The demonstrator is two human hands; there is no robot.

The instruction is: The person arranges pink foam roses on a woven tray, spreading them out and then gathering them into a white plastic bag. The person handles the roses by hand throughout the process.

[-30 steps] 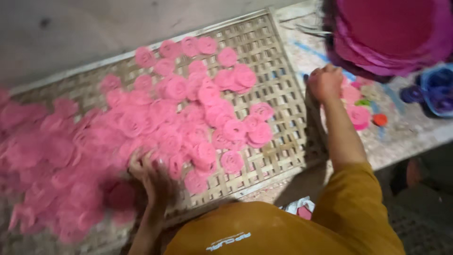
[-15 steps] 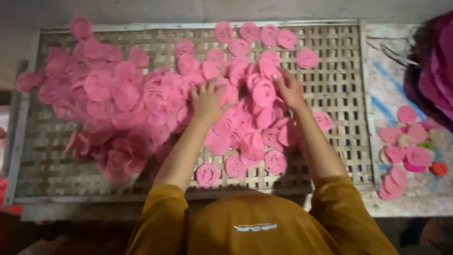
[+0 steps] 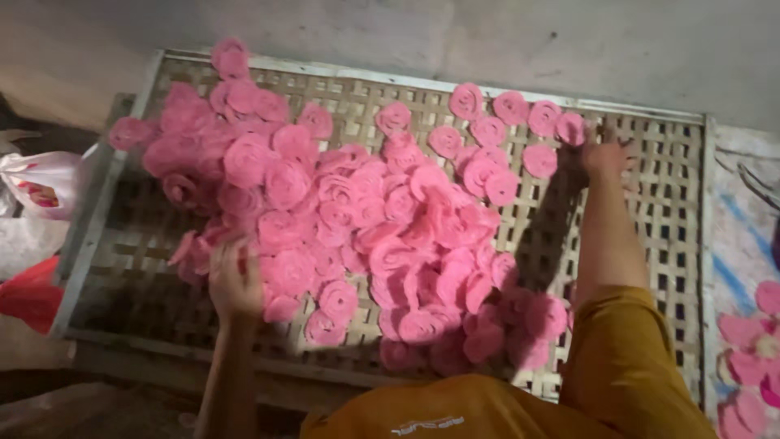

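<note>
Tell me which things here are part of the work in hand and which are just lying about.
In use:
pink spiral discs
woven bamboo lattice tray
left hand, in the pile
right hand, by the top row

Lying about:
white plastic bag
red bag
loose pink discs on painted surface

Left hand (image 3: 234, 280) motion-blurred, grip unreadable | right hand (image 3: 605, 154) in shadow, fingers indistinct | pink discs (image 3: 366, 219) overlap, hiding the bamboo tray (image 3: 666, 211) beneath | loose pink pieces (image 3: 751, 341) cut by right edge | white bag (image 3: 45, 183) cropped at left
</note>
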